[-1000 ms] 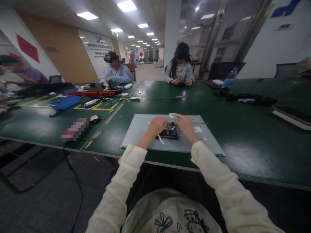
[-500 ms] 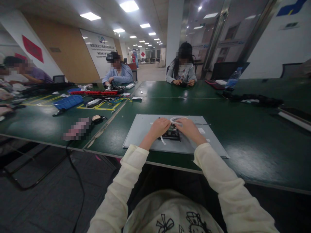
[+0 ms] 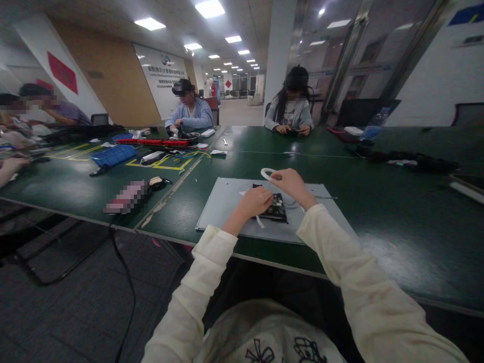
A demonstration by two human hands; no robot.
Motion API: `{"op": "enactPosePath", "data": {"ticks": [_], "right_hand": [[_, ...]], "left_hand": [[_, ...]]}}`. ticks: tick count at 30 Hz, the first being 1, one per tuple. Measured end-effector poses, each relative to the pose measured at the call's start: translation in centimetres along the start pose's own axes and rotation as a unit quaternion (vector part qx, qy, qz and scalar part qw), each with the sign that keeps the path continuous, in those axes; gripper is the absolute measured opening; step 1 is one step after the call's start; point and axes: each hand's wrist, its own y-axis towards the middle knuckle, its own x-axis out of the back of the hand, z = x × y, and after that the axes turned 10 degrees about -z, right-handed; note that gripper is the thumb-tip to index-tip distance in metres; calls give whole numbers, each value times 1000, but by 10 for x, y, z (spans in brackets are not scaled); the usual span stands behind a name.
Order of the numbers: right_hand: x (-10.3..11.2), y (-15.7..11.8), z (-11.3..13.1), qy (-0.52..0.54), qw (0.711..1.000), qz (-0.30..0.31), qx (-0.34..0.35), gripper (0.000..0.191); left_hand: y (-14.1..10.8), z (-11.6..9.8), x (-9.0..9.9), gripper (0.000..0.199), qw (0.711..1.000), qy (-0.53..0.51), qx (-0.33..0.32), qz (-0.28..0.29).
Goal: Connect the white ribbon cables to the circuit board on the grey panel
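At the far left of a green table (image 3: 378, 196), a blue bin (image 3: 113, 156) sits beyond a blurred pink item (image 3: 127, 195) nearer the edge. Right of these, on a grey panel (image 3: 219, 206), a person's left hand (image 3: 256, 202) bends over the left part of a black device (image 3: 279, 207) with bare circuitry; its fingertips bunch together, though whether they pinch anything cannot be told. A white strip (image 3: 260, 222) pokes out on the near side. A white ring (image 3: 265, 172) (by its look, a roll of tape) seems raised over the device's far side, pinched by the right hand (image 3: 290, 182), close to the left yet apart. Good handling here likely means light left fingertips on the frame, off the small parts, and the ring kept from brushing them. A water bottle (image 3: 376, 123) stands far right.
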Motion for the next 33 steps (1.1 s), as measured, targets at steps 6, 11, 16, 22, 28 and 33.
{"op": "enactPosePath", "data": {"ticks": [6,11,16,22,28,33], "right_hand": [[-24,37,19,-42,991,115,49,24],[-61,80,53,-13,989,124,81,24],[-82,90,80,16,985,135,103,43],[-60,54,63,114,980,147,65,42],[-25,14,31,227,970,85,-15,29],[-13,-18,10,281,955,52,-77,30]], "left_hand": [[1,0,2,26,999,9,-7,48],[1,4,0,25,998,9,-12,69],[1,5,-1,22,996,7,-12,85],[1,4,-1,26,998,8,-4,61],[-1,3,0,26,999,18,6,33],[-1,2,1,28,999,27,10,19]]}}
